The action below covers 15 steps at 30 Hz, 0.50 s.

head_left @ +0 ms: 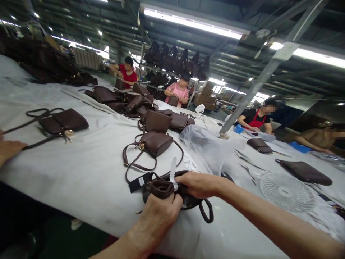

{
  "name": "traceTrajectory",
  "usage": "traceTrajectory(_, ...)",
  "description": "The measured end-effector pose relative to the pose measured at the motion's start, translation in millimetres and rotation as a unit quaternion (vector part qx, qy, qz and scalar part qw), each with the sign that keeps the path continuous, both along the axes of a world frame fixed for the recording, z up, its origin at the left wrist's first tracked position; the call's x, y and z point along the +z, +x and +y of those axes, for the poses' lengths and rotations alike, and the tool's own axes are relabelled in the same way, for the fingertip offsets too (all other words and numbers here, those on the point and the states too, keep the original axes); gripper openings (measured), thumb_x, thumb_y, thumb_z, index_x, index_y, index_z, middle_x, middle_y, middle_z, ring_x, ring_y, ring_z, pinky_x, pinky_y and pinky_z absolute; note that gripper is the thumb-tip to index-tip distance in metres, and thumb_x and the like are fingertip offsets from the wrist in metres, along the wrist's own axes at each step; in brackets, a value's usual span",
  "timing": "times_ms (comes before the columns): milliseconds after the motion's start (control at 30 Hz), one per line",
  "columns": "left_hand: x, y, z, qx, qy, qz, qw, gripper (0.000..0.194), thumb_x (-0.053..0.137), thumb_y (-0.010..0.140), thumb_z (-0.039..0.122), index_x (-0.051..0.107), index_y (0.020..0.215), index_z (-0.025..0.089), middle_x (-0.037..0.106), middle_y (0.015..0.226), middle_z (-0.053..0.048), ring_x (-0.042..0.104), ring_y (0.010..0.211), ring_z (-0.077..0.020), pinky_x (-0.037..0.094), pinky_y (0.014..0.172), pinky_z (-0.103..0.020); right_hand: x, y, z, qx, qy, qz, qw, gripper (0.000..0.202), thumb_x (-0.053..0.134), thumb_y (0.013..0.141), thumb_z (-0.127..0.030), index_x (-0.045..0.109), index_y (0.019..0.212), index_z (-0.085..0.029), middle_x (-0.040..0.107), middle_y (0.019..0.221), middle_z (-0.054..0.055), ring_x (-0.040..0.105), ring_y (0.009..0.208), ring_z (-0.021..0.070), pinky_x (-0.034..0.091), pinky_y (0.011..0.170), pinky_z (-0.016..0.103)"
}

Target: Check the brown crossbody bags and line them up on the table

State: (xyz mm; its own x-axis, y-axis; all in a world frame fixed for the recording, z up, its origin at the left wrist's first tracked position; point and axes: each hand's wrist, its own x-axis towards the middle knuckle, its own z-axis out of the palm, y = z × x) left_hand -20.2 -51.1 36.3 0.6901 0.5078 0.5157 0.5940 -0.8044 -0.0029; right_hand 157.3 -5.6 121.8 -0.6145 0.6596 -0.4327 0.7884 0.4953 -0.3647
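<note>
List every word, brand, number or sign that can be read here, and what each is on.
No text can be read in this view.
Black hang tag beside the left hand: white label on it, too small and blurred to read.
Round gold charms on two brown bags: any marking too small to tell.
Pale box on the slanting post: faint mark, too blurred to read.

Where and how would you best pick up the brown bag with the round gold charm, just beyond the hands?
From above, likely thumb and fingers across the middle of the brown bag: its body looks plump there, while the thin strap lies in loose loops and the gold charm sits at its left end.
</note>
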Motion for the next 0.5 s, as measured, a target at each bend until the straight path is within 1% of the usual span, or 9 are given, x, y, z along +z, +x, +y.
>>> traceTrajectory(100,-2.2,-1,0,-0.017,0.019,-0.02,0.999,0.021,0.048,0.075,0.001,0.049,0.084,0.02,0.064,0.07,-0.002,0.062,0.058,-0.0214,0.052,0.051,-0.031,-2.9,-6,2,0.051,-0.004,-0.019,0.999,0.04,0.048,0.069,0.004,0.065,0.099,-0.017,0.07,0.1,0.007,0.064,0.095,0.0199,0.047,0.081,0.026)
traceTrajectory(133,-3.1,-2,-1,-0.02,0.024,-0.034,0.999,0.021,0.048,0.075,0.0,0.048,0.082,0.02,0.063,0.068,-0.001,0.061,0.055,-0.0207,0.051,0.049,-0.03,-3.3,-7,2,0.058,-0.004,-0.02,0.998,0.041,0.048,0.066,0.004,0.066,0.096,-0.017,0.07,0.098,0.006,0.063,0.095,0.02,0.047,0.081,0.026)
traceTrajectory(200,-5.2,-2,-3,-0.02,0.038,-0.065,0.997,0.023,0.049,0.073,-0.001,0.048,0.081,0.021,0.062,0.065,0.001,0.06,0.053,-0.0197,0.051,0.048,-0.03,-3.7,-8,1,0.05,-0.013,-0.02,0.998,0.034,0.05,0.063,0.003,0.066,0.087,-0.016,0.069,0.089,0.005,0.063,0.088,0.0191,0.046,0.077,0.024)
traceTrajectory(267,-6.9,-2,-5,-0.015,0.053,-0.089,0.994,0.023,0.048,0.071,-0.001,0.049,0.081,0.02,0.063,0.066,0.001,0.061,0.055,-0.0197,0.052,0.051,-0.03,-4.2,-8,0,0.03,-0.041,-0.028,0.998,0.028,0.051,0.062,0.001,0.064,0.079,-0.016,0.067,0.078,0.002,0.061,0.078,0.0161,0.045,0.069,0.022)
traceTrajectory(333,-8.2,0,-7,-0.012,0.067,-0.102,0.993,0.025,0.047,0.07,-0.002,0.05,0.081,0.019,0.063,0.066,0.0,0.062,0.056,-0.0197,0.054,0.054,-0.031,-4.6,-8,-1,0.025,-0.067,-0.037,0.997,0.025,0.051,0.062,0.001,0.064,0.077,-0.015,0.065,0.074,0.001,0.059,0.073,0.0139,0.043,0.065,0.02)
traceTrajectory(400,-9.3,1,-7,-0.007,0.073,-0.111,0.991,0.025,0.046,0.069,-0.003,0.051,0.079,0.019,0.063,0.065,0.0,0.061,0.056,-0.0191,0.053,0.054,-0.031,-5.0,-7,0,0.033,-0.068,-0.042,0.996,0.025,0.051,0.063,0.001,0.064,0.078,-0.015,0.067,0.077,0.002,0.059,0.074,0.0136,0.043,0.066,0.02)
traceTrajectory(500,-10.7,4,-5,-0.005,0.071,-0.119,0.99,0.024,0.045,0.071,-0.003,0.05,0.079,0.019,0.062,0.063,0.0,0.059,0.053,-0.0177,0.05,0.052,-0.029,-8.4,-4,1,0.047,-0.049,-0.057,0.996,0.029,0.051,0.065,0.002,0.066,0.084,-0.014,0.07,0.082,0.005,0.062,0.077,0.0155,0.044,0.068,0.021)
